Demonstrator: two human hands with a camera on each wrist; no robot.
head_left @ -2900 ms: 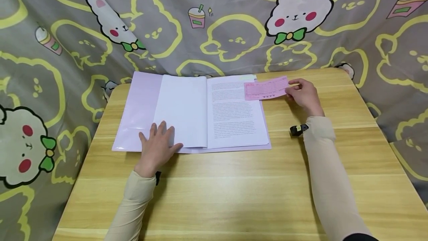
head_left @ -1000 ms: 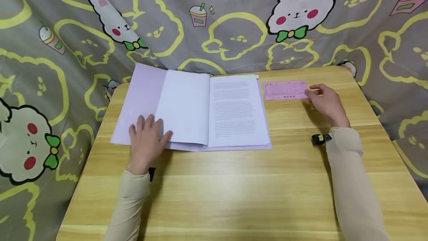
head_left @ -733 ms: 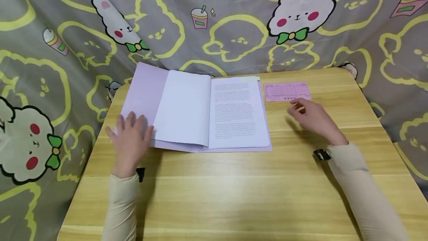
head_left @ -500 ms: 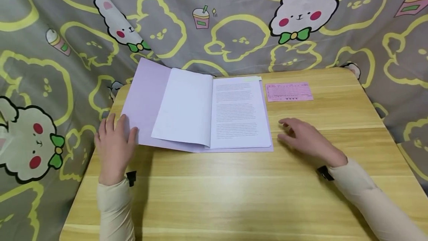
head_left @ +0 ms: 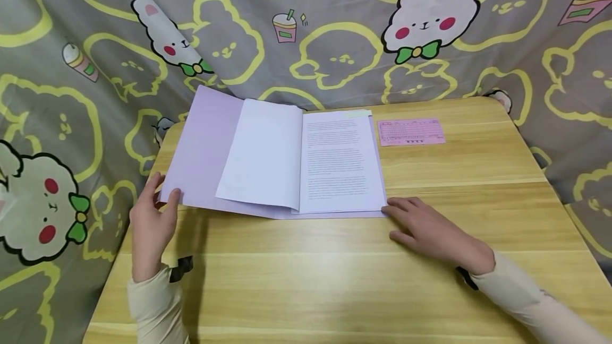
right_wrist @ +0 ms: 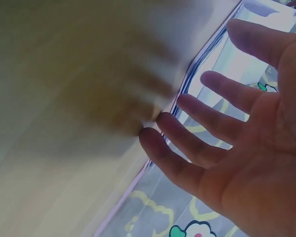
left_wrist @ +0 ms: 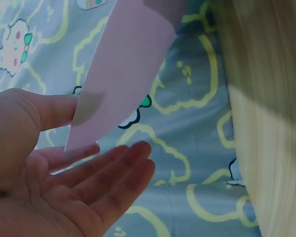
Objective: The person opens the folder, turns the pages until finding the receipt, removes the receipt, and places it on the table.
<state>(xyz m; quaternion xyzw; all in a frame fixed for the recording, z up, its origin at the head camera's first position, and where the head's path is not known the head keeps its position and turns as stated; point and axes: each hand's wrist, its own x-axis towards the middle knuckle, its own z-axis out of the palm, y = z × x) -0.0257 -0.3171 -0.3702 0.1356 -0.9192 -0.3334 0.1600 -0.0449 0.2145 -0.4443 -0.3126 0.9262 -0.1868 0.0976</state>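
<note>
A lilac folder (head_left: pixel 203 158) lies spread, with a blank white sheet (head_left: pixel 263 155) on its left side and a printed page (head_left: pixel 334 163) on its right. My left hand (head_left: pixel 152 224) pinches the cover's lower left corner, which stands raised off the table. In the left wrist view the cover (left_wrist: pixel 121 64) passes between the thumb and index finger (left_wrist: pixel 64 155), while the other fingers stay loose. At the folder's lower right corner my right hand (head_left: pixel 430 232) rests its fingertips, fingers extended. The right wrist view shows those fingers (right_wrist: pixel 207 108) spread along the folder's edge.
A pink printed slip (head_left: pixel 412 131) lies flat on the wooden table (head_left: pixel 306 280), right of the folder. A pale green tab (head_left: pixel 359 113) sticks to the page's top edge. Behind and left hangs a grey cartoon curtain (head_left: pixel 334 68).
My right hand has let go of the pink slip beside the folder and come down to the folder's lower right corner. My left hand has slid left from the blank sheet to the cover's corner.
</note>
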